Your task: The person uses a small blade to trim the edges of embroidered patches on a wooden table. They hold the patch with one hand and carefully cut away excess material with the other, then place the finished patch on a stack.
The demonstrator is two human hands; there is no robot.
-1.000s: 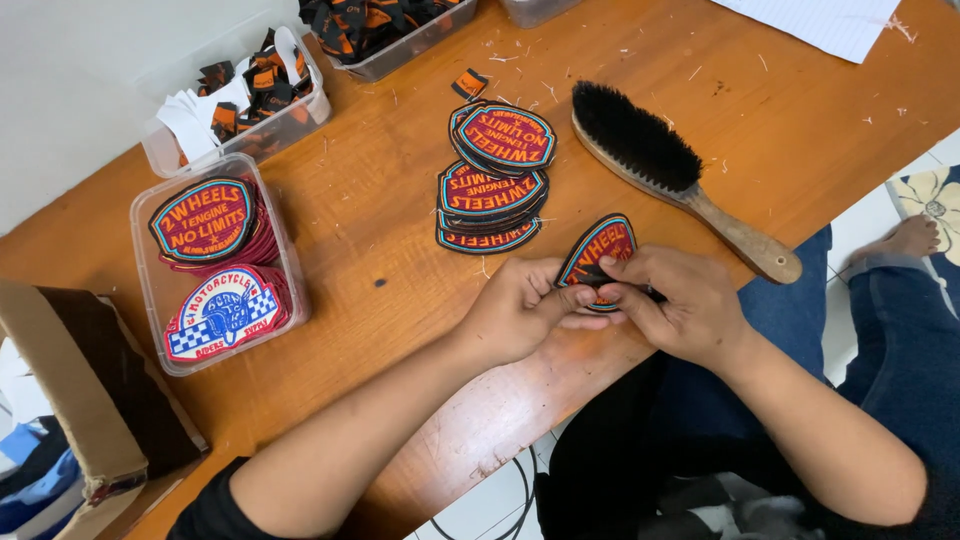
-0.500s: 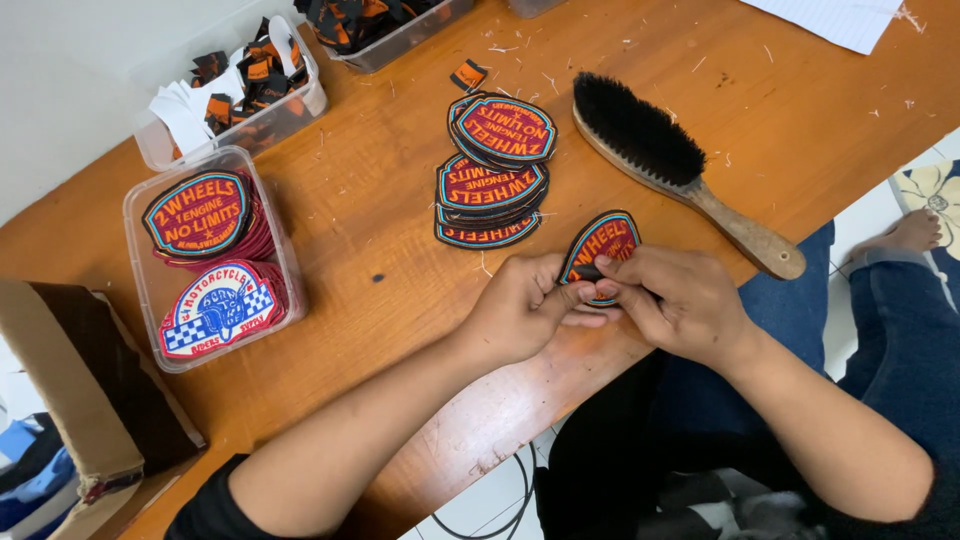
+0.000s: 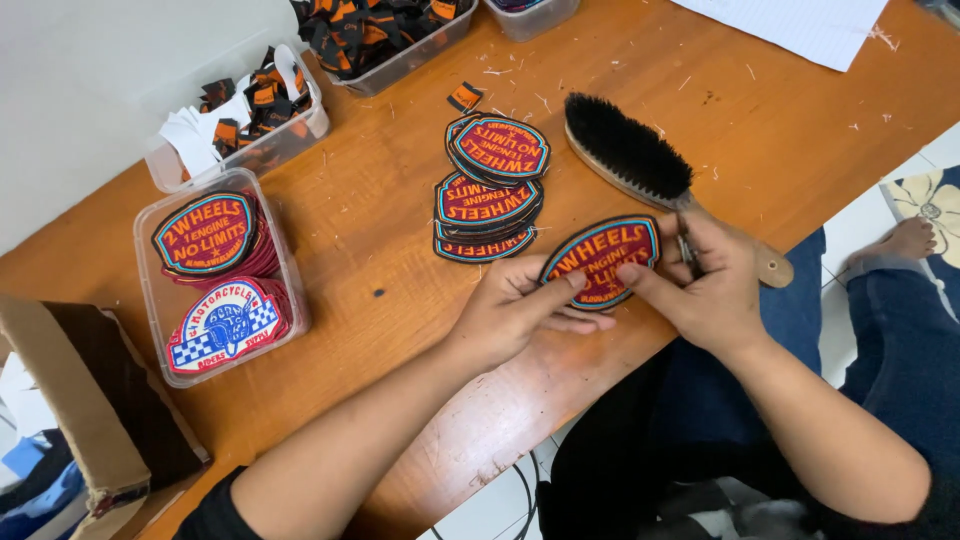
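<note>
Your left hand [image 3: 510, 310] and right hand [image 3: 715, 290] fingers both pinch one oval patch [image 3: 603, 258] over the counter [image 3: 370, 250], brush [image 3: 640, 165] beside.

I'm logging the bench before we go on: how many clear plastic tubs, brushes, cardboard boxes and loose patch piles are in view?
Clear plastic tubs: 4 (patch tub, scrap tub, two at the top edge)
Brushes: 1 (black-bristled brush)
Cardboard boxes: 1
Loose patch piles on the table: 1
Total: 7
</note>
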